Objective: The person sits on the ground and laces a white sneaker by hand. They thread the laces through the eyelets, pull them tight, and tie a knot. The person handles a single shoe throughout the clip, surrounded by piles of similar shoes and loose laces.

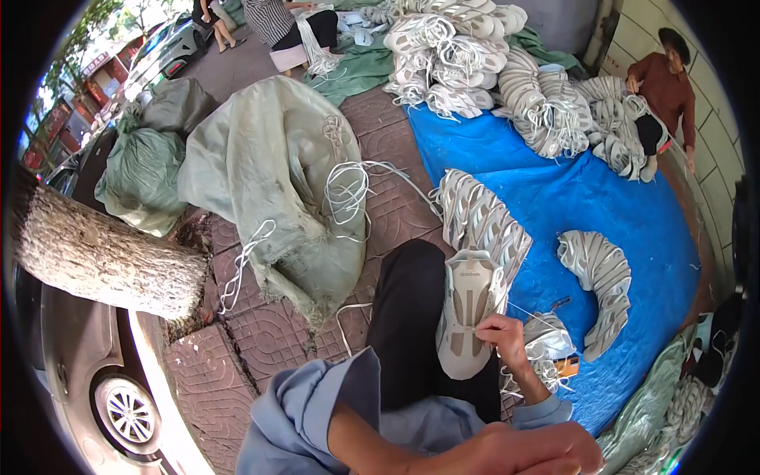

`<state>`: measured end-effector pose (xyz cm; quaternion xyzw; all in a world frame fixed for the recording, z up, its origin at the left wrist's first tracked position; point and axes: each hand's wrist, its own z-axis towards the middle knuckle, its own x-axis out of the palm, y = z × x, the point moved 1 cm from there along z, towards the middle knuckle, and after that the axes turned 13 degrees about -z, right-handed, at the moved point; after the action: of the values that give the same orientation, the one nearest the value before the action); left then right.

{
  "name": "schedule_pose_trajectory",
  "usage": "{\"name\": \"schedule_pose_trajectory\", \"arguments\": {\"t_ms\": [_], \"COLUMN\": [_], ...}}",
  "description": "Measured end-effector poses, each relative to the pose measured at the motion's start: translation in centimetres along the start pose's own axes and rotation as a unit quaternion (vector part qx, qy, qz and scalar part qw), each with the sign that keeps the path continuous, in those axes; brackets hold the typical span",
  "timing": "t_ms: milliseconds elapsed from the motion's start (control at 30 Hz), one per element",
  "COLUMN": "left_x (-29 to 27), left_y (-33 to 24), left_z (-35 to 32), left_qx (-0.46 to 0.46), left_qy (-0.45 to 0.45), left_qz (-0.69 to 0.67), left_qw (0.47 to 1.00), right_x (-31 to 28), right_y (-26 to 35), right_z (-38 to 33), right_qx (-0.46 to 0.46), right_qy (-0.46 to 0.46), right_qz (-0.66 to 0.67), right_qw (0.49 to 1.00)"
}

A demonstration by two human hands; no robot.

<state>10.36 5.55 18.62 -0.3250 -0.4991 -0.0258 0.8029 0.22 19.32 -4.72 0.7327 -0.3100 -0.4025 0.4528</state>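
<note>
Your right hand [507,336] pinches the thin lace on the pale shoe upper [467,313]; this piece is light and floppy, so support its edge. Your left hand [507,451] is near, its fingers unclear.

A: So what's lying around out there?

B: Loads. A big blue plastic tarp [602,198] covers the ground on the right, with a curved row of pale grey shoe uppers [598,277] lying on it. Far back there's a heap of white laced shoe uppers [451,47] on a green cloth sheet [356,71].

A: And the left side?

B: A bulky pale green woven sack [269,166] slumped on the reddish patterned paving bricks [261,332], with loose white laces [348,190] spilling across it. Beyond it sit two smaller tied green sacks [142,174]. A rough grey tree trunk [103,253] runs along the near left, and a silver car wheel [127,412] is right by the edge. A person in a brown top [665,87] sits far right.
</note>
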Motion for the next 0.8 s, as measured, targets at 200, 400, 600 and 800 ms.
{"name": "schedule_pose_trajectory", "arguments": {"t_ms": [200, 400, 600, 800], "left_x": [2.3, 2.3, 0.5, 0.1], "left_y": [1.6, -0.6, -0.7, -1.8], "left_z": [2.3, 1.1, -3.0, -4.5], "left_qx": [0.072, -0.020, 0.091, 0.060], "left_qy": [0.025, 0.195, 0.172, 0.163], "left_qz": [0.206, 0.270, 0.277, 0.197], "left_qw": [0.976, 0.943, 0.941, 0.965], "right_x": [0.5, 0.4, 0.5, 0.2], "right_y": [0.1, -0.8, -1.2, -1.6], "right_z": [-0.1, -0.3, -0.2, -0.1], "right_qx": [0.002, 0.025, 0.016, 0.014], "right_qy": [-0.005, -0.007, -0.005, -0.015], "right_qz": [-0.009, 0.025, 0.045, 0.059], "right_qw": [1.000, 0.999, 0.999, 0.998]}}
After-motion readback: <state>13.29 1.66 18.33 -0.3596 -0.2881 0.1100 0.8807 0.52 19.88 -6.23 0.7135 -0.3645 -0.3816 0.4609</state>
